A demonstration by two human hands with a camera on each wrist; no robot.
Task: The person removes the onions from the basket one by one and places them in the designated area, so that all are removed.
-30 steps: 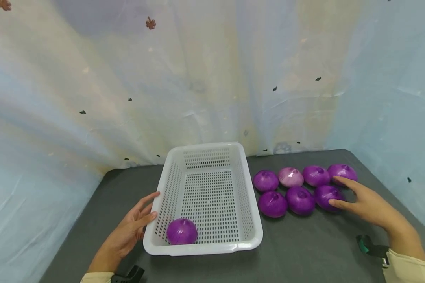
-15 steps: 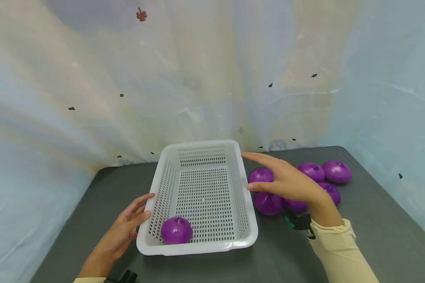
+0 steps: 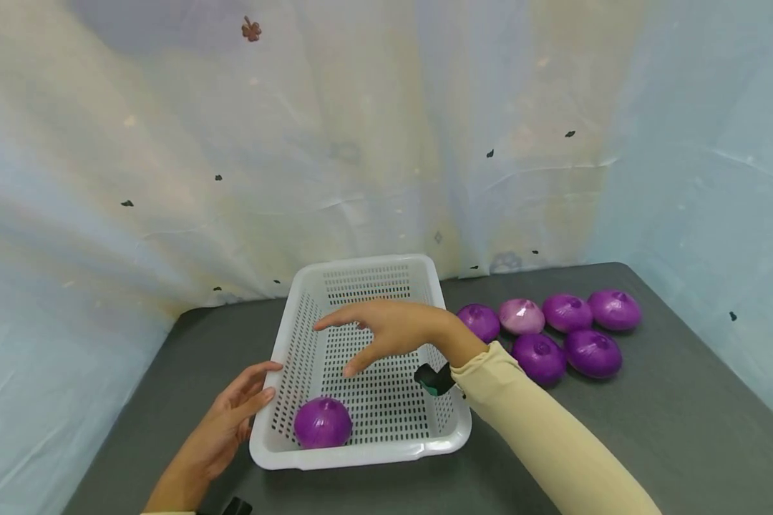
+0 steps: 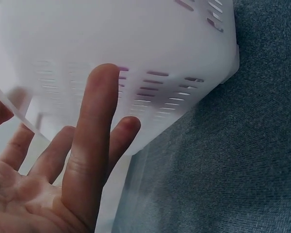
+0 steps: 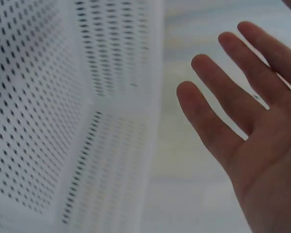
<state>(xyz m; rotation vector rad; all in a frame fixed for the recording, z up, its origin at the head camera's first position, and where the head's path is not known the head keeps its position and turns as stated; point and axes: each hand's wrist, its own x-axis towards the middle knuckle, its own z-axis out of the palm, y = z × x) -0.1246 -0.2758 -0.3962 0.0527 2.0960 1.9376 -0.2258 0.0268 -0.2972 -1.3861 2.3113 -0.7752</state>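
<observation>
A white perforated plastic basket [image 3: 361, 454] stands on the dark table, and one purple onion [image 3: 323, 423] lies in its near left corner. At the basket's left side my left hand [image 3: 222, 422] touches the rim and outer wall; the left wrist view shows its fingers fairly straight and spread along the wall. Over the middle of the basket hovers my right hand [image 3: 393, 327], fingers extended and apart, with nothing held. Right of the basket, purple onions [image 3: 539, 359] sit in two rows, one of them a paler pink onion [image 3: 522, 316]. My right sleeve hides part of the near row.
Behind the dark cloth-covered table [image 3: 670, 400] hangs a pale patterned curtain [image 3: 361, 143], which also runs along both sides. A dark wrist strap [image 3: 434, 379] is on my right wrist.
My right hand has moved left from the onions, across the basket's right rim, to above its middle. The left hand stays at the left rim. The onion in the basket keeps its corner.
</observation>
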